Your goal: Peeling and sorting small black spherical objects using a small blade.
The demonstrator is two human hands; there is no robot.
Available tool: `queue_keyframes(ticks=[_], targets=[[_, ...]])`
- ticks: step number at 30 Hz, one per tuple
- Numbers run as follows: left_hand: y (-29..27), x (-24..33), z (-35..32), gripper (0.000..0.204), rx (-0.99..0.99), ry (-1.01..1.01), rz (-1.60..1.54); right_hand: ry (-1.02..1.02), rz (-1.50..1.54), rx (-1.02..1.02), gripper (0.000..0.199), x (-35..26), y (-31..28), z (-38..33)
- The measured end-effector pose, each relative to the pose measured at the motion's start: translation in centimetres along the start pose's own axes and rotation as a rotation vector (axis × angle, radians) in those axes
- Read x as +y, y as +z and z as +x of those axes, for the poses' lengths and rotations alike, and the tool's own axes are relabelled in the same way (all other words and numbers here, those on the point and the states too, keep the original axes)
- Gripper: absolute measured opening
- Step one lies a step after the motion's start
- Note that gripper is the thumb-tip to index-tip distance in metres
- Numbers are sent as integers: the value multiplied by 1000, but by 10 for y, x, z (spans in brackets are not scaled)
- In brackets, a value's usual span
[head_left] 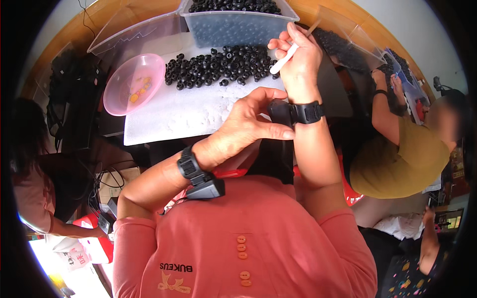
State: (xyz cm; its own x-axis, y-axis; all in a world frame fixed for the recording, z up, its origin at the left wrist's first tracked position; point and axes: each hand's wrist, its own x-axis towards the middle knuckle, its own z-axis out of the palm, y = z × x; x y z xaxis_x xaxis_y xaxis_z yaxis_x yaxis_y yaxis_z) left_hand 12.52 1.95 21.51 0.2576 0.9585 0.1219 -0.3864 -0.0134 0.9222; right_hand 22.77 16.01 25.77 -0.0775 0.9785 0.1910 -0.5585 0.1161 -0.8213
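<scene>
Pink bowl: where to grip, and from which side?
I'd take the bowl by its left rim, from the person's left: the open rim should allow a pinch inside and out, and black beads lie close on its right. Best kept level, since yellow pieces lie inside.

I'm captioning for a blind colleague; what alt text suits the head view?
A person's left hand grasps a black device strapped to their right wrist; the right hand holds a white and brown tool. Beyond, small black parts lie heaped on a white board beside a pink bowl and a translucent bin of more.
</scene>
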Motion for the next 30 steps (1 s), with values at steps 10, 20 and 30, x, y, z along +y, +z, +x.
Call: queue_keyframes(ticks=[10,20,30], targets=[[30,-18,26,48,79,-65,-25,-17,433,210,13,-10,-32,19],[30,-23,28,42,153,-160,-142,-1021,-665,383,14,-5,-37,25],[29,-37,12,43,107,-113,-197,116,339,150,20,-1,-55,11]])
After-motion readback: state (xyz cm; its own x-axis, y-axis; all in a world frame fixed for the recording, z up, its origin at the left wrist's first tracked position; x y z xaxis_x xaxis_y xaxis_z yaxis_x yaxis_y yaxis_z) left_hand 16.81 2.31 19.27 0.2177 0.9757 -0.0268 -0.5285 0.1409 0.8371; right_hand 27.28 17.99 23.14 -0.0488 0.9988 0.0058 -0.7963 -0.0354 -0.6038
